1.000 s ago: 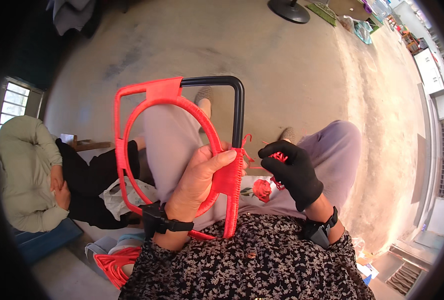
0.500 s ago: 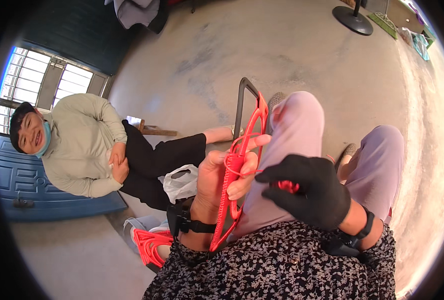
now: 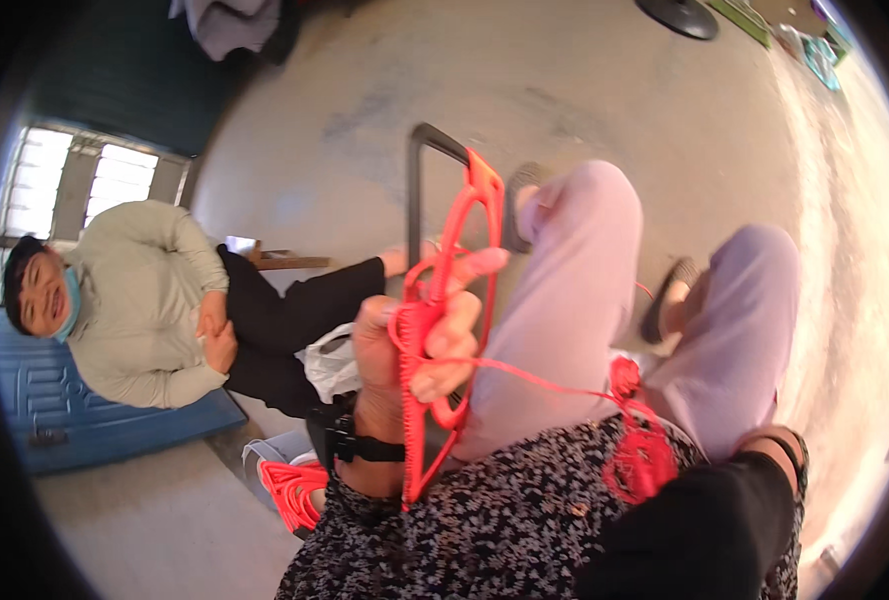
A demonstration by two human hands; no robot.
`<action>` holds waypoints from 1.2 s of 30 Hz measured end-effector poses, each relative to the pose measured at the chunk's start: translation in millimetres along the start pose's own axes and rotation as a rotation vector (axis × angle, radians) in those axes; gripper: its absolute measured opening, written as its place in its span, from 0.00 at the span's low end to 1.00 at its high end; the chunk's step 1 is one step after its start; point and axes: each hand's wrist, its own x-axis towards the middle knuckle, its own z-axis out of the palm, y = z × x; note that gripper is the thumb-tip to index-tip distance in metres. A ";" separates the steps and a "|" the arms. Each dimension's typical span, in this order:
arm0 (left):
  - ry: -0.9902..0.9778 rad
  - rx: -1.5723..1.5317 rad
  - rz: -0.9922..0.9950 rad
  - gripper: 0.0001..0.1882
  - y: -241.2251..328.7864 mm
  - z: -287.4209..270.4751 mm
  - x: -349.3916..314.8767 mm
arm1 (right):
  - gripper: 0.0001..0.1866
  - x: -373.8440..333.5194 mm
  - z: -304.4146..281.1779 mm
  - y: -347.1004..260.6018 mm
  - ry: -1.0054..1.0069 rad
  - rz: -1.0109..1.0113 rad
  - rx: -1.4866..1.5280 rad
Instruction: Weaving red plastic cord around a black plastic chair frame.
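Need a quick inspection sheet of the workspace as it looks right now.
Surface: bare concrete floor; work rests on the lap.
Job's things: red frame edge-on, red cord running to a red tangle.
Clutter: red bundle, white bag.
Grippers: left hand grips the frame; right hand, black-gloved, low by the tangle, grasp unclear.
Cables: nothing seen.
Surroundings: seated person, blue crate, windows.

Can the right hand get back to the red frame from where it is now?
Probably yes. The left hand holds the red frame upright over the lap, and the gloved right hand sits low by the red cord bundle. Only the taut cord strand crosses between them.
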 end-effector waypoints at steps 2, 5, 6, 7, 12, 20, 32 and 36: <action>-0.039 0.038 -0.019 0.40 1.4 -4.4 5.3 | 0.20 -3.7 9.5 -2.3 0.112 -0.043 -0.052; -0.024 0.077 -0.021 0.36 -12.3 -0.5 16.5 | 0.20 -13.0 4.0 -5.2 0.307 0.049 -0.142; -0.003 0.102 0.006 0.35 -15.9 -3.4 12.8 | 0.15 -12.6 -17.0 6.4 0.161 0.234 -0.142; 0.027 0.113 0.010 0.34 -19.3 -6.3 9.0 | 0.11 -9.2 -37.1 19.5 0.013 0.416 -0.145; 0.088 0.210 -0.099 0.27 -30.1 -6.0 30.7 | 0.10 -44.4 -23.4 67.2 0.440 1.020 0.063; 0.332 0.634 -0.131 0.14 -44.6 -7.9 65.6 | 0.13 -70.2 -20.9 80.4 0.610 1.286 0.317; 0.499 0.451 -0.192 0.08 -70.7 -25.2 67.1 | 0.06 -109.2 -7.6 84.6 0.685 1.305 0.239; 0.505 0.480 -0.189 0.06 -75.7 -26.4 66.6 | 0.03 -112.0 -1.6 87.5 0.650 1.218 0.023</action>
